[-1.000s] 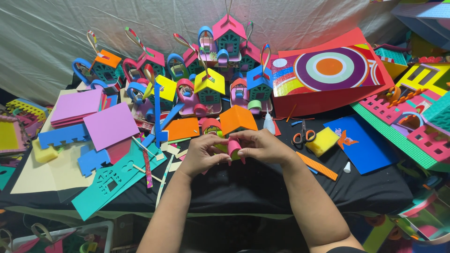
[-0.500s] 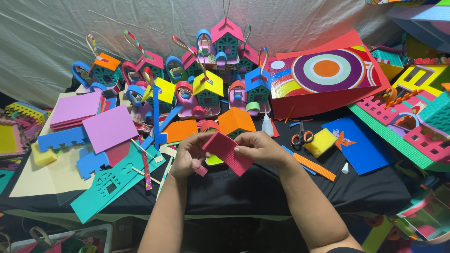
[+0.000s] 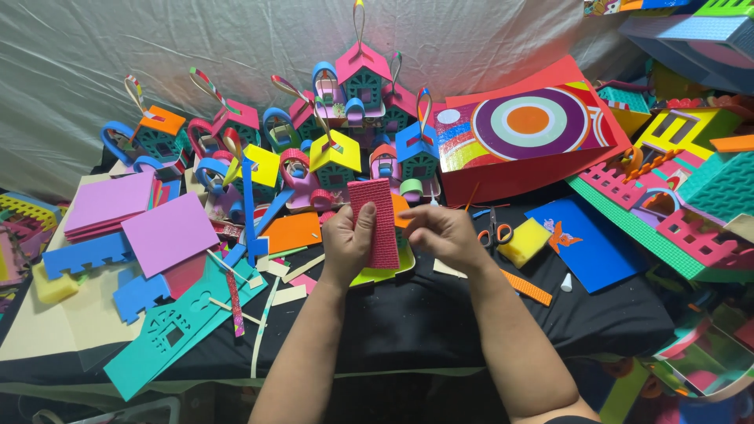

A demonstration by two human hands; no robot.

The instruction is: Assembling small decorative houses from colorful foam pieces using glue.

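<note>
Head view looks straight down at a black-covered table (image 3: 408,322) buried in craft foam. Both hands are up close together over the middle of it, and the left hand (image 3: 349,243) is clamped around a pink textured foam strip (image 3: 377,220), holding it upright with the thumb across its left edge. The right hand (image 3: 440,235) sits just beside the strip with its fingers curled in; can't really tell if it's pinching the strip's right edge or something tiny, since the fingertips are tucked out of sight. The strip's lower end is partly hidden behind the left palm. Under the hands there's a yellow-green foam piece (image 3: 377,275), mostly covered. Behind them a crowd of little foam houses (image 3: 361,86) overlap each other, so the back ones are hard to separate. Orange-handled scissors (image 3: 493,232) lie near the right hand, next to a yellow sponge (image 3: 525,242). The teal cutout sheet (image 3: 169,334) at left runs off the table edge, and the stuff at far right is cut off by the frame
</note>
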